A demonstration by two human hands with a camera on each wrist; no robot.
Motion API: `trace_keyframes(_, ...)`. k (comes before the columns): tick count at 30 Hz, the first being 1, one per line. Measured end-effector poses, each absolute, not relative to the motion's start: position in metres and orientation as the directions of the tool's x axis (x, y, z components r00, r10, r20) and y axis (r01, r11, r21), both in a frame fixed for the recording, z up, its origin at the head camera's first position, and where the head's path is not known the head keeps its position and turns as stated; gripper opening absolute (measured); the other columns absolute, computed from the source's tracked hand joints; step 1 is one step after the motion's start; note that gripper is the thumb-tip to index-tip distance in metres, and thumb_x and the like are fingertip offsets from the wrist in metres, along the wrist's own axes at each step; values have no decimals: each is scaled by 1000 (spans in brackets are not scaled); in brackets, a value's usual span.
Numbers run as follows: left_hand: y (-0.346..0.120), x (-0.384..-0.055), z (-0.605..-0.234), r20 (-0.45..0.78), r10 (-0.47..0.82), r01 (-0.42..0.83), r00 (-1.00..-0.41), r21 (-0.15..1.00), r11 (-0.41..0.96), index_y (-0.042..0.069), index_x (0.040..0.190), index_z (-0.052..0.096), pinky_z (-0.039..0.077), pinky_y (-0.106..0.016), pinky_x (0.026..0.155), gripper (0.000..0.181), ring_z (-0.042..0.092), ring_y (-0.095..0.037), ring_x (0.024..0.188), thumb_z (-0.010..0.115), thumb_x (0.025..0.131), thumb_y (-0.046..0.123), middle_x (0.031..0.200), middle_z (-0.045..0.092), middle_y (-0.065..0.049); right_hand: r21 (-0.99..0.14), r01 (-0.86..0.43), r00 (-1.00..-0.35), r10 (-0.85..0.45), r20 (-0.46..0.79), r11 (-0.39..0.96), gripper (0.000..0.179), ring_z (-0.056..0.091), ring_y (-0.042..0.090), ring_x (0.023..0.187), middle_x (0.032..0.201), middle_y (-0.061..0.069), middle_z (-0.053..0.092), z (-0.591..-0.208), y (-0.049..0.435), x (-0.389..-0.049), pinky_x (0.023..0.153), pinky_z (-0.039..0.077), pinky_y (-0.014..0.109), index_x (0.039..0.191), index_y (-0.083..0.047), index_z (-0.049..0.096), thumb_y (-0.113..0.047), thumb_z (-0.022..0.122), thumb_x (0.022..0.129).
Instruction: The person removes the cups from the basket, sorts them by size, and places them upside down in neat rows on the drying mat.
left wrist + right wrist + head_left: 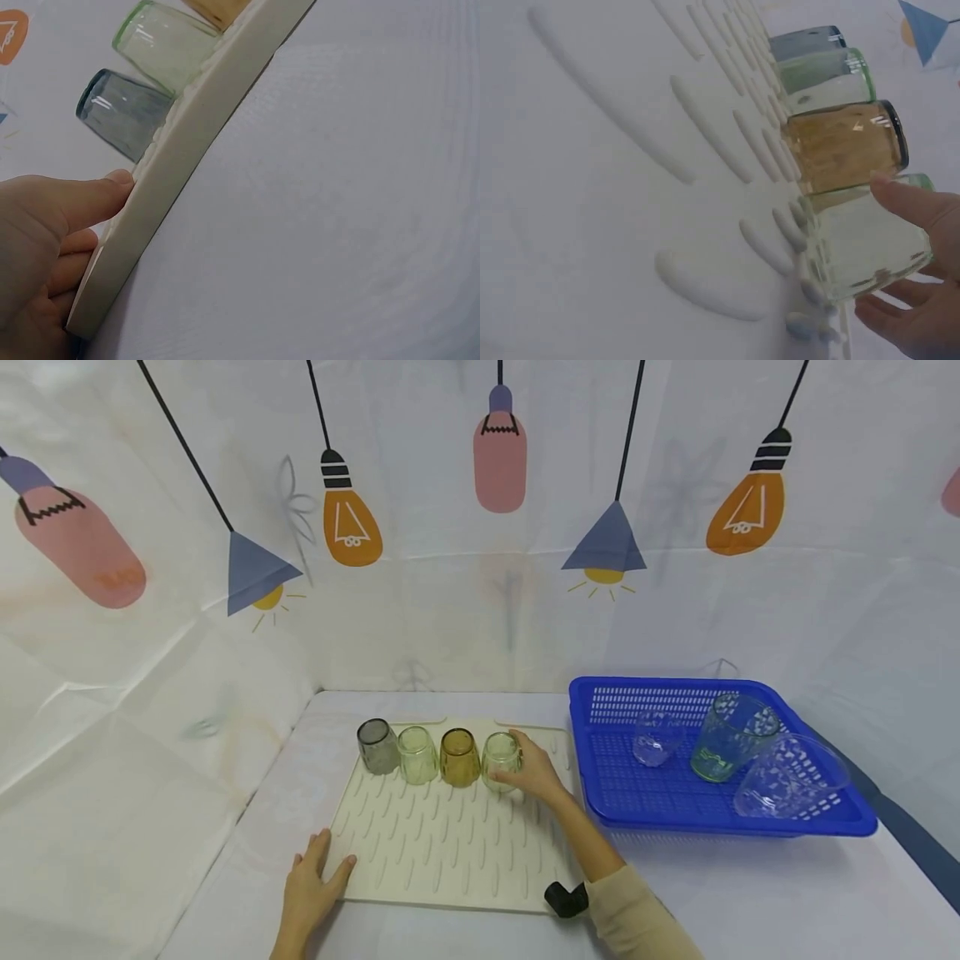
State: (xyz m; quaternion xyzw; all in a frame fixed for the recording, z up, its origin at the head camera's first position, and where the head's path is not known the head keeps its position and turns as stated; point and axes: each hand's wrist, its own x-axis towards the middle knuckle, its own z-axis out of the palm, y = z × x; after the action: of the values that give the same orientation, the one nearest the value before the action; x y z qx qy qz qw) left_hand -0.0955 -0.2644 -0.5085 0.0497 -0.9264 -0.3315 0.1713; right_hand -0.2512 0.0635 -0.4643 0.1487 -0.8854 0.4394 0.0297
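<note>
Four upside-down glasses stand in a row along the back of a cream ridged drying board (450, 852): a grey glass (378, 747), a pale green glass (417, 756), an amber glass (459, 758) and another pale green glass (500, 762) at the right end. My right hand (534, 768) holds that last green glass, with the thumb on one side and fingers on the other in the right wrist view. At the board's front left corner, my left hand (309, 887) rests with fingers extended and its thumb (97, 199) touching the edge.
On the right sits a blue plastic basket (697, 822) holding a small clear glass (656, 743), a greenish glass (723, 743) and a larger clear glass (783, 781). A black fitting (564, 900) lies by the board's front right corner. A patterned sheet (450, 618) hangs behind.
</note>
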Motion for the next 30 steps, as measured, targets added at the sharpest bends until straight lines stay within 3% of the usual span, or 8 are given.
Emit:
trace_keyframes(7, -265, -97, -508, 291, -209, 30, -933, 645, 764, -21, 123, 45, 24, -67, 102, 60, 39, -55, 121, 70, 80, 12, 126, 43, -40, -678, -342, -940, -242, 242, 650, 84, 41, 48, 124, 135, 32, 43, -447, 66, -239, 101, 37, 58, 139, 8, 34, -20, 79, 73)
trace_keyframes(16, -265, -96, -508, 269, -221, 13, -938, 661, 750, -21, 125, 44, 22, -67, 104, 61, 37, -54, 123, 69, 80, 13, 128, 42, -39, -612, -485, -873, -297, 387, 625, 65, 44, 42, 124, 132, 26, 50, -409, 100, -228, 103, 38, 55, 132, 7, 47, -19, 74, 80)
trace_keyframes(21, -265, -95, -509, 285, -212, 30, -935, 658, 753, -21, 124, 44, 23, -68, 103, 61, 37, -55, 121, 70, 80, 12, 127, 43, -40, -579, -453, -881, -241, 407, 678, 63, 42, 45, 125, 133, 29, 47, -396, 139, -233, 104, 34, 58, 132, 8, 46, -18, 73, 81)
trace_keyframes(30, -264, -95, -510, 292, -221, 17, -930, 637, 770, -20, 124, 45, 25, -66, 102, 61, 39, -53, 121, 70, 79, 13, 127, 44, -39, -538, -297, -944, -158, 289, 789, 68, 30, 54, 127, 137, 38, 36, -390, 215, -249, 104, 25, 67, 137, 13, 36, -21, 67, 86)
